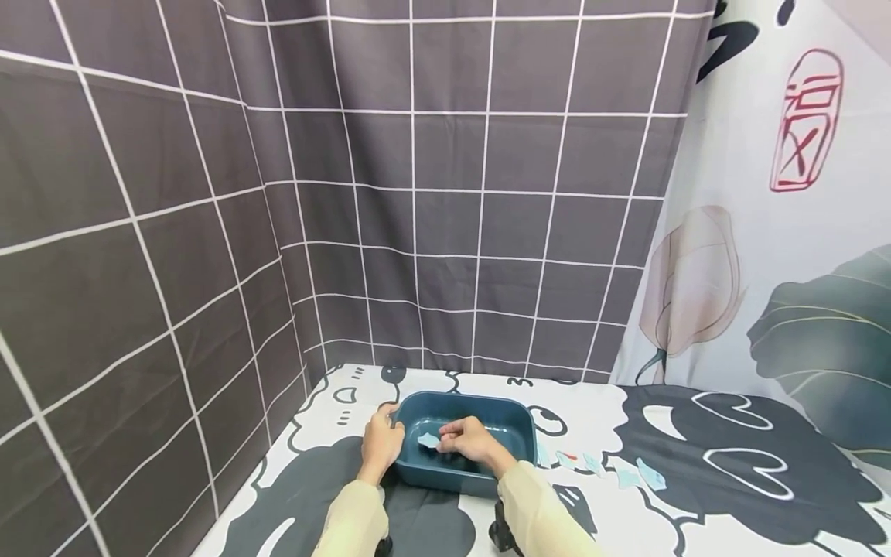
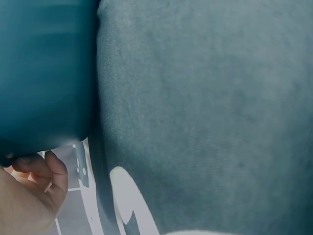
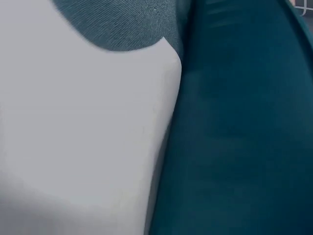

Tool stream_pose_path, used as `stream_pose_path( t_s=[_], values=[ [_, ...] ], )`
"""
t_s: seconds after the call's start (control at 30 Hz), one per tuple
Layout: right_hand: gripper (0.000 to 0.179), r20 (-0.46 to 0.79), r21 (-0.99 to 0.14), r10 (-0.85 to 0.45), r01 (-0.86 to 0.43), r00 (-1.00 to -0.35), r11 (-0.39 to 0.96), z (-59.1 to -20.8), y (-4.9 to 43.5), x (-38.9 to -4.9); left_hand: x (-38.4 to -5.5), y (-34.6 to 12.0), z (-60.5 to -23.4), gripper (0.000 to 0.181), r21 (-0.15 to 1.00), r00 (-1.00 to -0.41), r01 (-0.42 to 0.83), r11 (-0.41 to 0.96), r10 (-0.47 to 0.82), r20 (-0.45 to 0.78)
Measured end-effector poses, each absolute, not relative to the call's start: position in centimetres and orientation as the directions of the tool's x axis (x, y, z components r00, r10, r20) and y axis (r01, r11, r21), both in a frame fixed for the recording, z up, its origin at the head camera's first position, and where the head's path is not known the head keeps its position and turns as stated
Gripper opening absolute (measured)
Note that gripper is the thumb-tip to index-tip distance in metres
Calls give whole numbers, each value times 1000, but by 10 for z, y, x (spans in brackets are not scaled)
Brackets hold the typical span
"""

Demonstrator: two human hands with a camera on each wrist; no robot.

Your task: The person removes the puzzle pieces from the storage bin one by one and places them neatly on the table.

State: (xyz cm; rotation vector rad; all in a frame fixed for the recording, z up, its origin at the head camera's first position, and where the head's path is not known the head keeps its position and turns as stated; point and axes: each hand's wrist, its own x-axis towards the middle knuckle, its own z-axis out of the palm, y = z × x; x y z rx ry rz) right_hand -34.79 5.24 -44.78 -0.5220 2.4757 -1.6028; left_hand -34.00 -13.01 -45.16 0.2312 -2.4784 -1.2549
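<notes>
A dark teal rectangular basin stands on the patterned cloth in the head view. At its left end my left hand grips the rim; in the left wrist view, bent fingers lie against the basin's edge. My right hand reaches over the front wall, pinching a small, irregular light blue piece above the basin floor. The right wrist view has the basin's outer wall, with the right hand out of sight.
Several light blue pieces lie in a row on the cloth right of the basin, among them one with a red mark and a larger one at the far end. Dark grid-patterned curtains hang behind and to the left.
</notes>
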Motion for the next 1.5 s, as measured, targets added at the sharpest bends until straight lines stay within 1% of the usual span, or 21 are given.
stream_pose_path(
  t_s=[0.07, 0.23, 0.37, 0.6, 0.77, 0.97, 1.13, 1.23, 1.3, 1.5],
  values=[
    [34, 75, -911, -377, -217, -923, 350, -450, 58, -344, -338, -130, -455, 36, 806, -928, 13, 592, -294, 231],
    [38, 94, -926, -360, -214, -928, 310, -451, 74, -334, -337, -129, -460, 36, 804, -927, 20, 594, -290, 237],
    [41, 88, -938, -337, -191, -937, 288, -448, 85, -327, -337, -130, -461, 35, 799, -927, 22, 600, -286, 241],
    [45, 108, -951, -303, -187, -947, 244, -436, 107, -316, -336, -129, -461, 37, 794, -933, 15, 607, -278, 230],
    [47, 80, -949, -284, -160, -956, 272, -428, 129, -310, -337, -129, -460, 38, 793, -937, 19, 609, -266, 227],
    [47, 101, -942, -276, -181, -956, 281, -419, 158, -306, -338, -131, -455, 37, 783, -936, 31, 621, -256, 240],
    [46, 108, -931, -230, -180, -967, 318, -420, 182, -303, -338, -134, -450, 38, 784, -934, 40, 620, -255, 249],
    [49, 109, -926, -210, -176, -972, 335, -423, 199, -300, -338, -135, -450, 38, 780, -935, 42, 625, -250, 250],
    [49, 126, -919, -205, -192, -971, 345, -426, 212, -298, -339, -135, -451, 38, 776, -935, 43, 629, -248, 253],
    [50, 116, -898, -116, -154, -986, 412, -427, 250, -291, -339, -135, -454, 38, 759, -933, 47, 650, -243, 266]
  ],
)
